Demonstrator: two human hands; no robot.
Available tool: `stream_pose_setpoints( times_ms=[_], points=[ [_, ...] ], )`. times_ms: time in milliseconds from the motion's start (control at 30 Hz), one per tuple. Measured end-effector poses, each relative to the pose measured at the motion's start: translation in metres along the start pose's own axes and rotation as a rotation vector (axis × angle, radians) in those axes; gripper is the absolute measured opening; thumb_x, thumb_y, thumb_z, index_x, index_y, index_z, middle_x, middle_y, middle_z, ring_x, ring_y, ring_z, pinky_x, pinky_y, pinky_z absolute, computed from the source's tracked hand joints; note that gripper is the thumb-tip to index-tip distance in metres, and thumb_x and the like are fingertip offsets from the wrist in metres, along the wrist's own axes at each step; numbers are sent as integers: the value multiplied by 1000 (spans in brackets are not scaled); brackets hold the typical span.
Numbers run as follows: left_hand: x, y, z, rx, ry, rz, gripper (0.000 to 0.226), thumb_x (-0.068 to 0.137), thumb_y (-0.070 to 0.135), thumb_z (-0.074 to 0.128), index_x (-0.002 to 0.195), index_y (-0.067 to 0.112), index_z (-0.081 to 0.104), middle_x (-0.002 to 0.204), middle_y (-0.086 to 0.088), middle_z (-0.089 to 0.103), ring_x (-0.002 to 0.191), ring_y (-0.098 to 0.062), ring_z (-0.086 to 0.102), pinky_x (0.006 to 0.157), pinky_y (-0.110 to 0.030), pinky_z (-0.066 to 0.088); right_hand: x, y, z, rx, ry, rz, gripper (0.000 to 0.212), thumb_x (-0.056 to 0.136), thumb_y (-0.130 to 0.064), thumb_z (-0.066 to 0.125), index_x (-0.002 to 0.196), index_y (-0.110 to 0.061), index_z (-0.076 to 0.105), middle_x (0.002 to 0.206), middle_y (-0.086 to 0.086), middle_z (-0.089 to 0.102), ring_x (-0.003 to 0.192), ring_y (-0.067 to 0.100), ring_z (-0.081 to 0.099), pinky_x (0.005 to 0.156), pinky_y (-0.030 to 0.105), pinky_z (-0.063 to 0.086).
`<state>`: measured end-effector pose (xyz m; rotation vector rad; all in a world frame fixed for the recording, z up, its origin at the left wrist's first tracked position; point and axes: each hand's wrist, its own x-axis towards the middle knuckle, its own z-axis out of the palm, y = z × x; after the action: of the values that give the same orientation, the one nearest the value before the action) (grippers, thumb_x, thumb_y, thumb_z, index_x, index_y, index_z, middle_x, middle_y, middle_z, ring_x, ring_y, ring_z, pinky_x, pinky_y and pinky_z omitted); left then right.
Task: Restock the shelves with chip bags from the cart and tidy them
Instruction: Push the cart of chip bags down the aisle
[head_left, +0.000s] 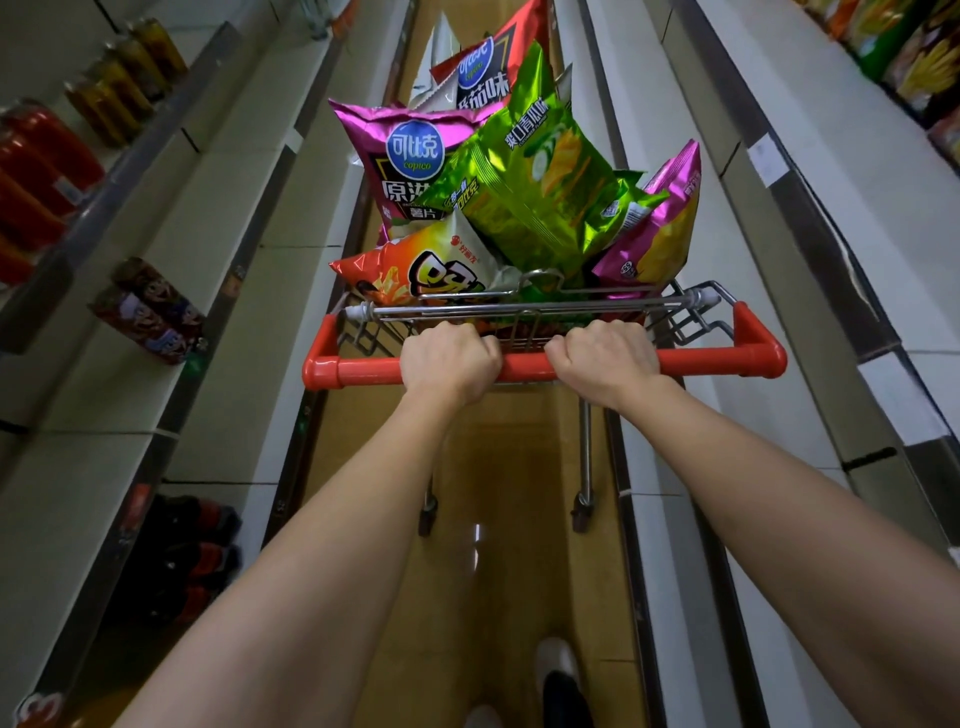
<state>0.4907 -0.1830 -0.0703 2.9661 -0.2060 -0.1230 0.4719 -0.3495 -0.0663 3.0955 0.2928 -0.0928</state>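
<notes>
Grip: left hand (451, 358) and right hand (605, 359) both curl tightly round the red plastic cart handle (711, 361), side by side near its middle.
Stock: shiny foil chip bags sit heaped in the wire cart (691, 306) just beyond the handle: green bag (540, 182) on top, magenta bag (410, 156) behind it.
Handling: likely light, air-puffed, slippery and crushable.
Hold: probably pinch the flat top seam rather than squeeze the belly.
Shelves: pale shelves (810, 218) flank the cart.
</notes>
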Motion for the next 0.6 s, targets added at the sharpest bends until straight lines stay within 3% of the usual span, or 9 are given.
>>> stream_pose_setpoints(
  times_ms=[133, 367, 600],
  points=[
    [34, 7, -3, 2, -2, -20, 43, 98, 41, 32, 66, 20, 51, 73, -1, 58, 70, -22, 58, 76, -34, 48, 31, 15, -3, 18, 5, 10, 36, 101, -35, 24, 81, -17, 49, 95, 10, 67, 80, 29, 57, 66, 33, 30],
    [101, 24, -5, -20, -1, -39, 43, 98, 40, 31, 65, 19, 51, 77, -4, 62, 74, -25, 61, 79, -37, 51, 89, 54, -8, 37, -13, 24, 44, 101, -35, 25, 85, -14, 59, 92, 11, 67, 71, 25, 47, 66, 32, 31],
    [162, 40, -6, -10, 33, -45, 46, 98, 40, 31, 61, 18, 48, 65, 0, 52, 66, -22, 56, 71, -34, 48, 143, 89, -14, 69, -12, 18, 45, 101, -34, 26, 87, -11, 61, 92, 12, 65, 73, 25, 45, 67, 33, 33]
  ],
)
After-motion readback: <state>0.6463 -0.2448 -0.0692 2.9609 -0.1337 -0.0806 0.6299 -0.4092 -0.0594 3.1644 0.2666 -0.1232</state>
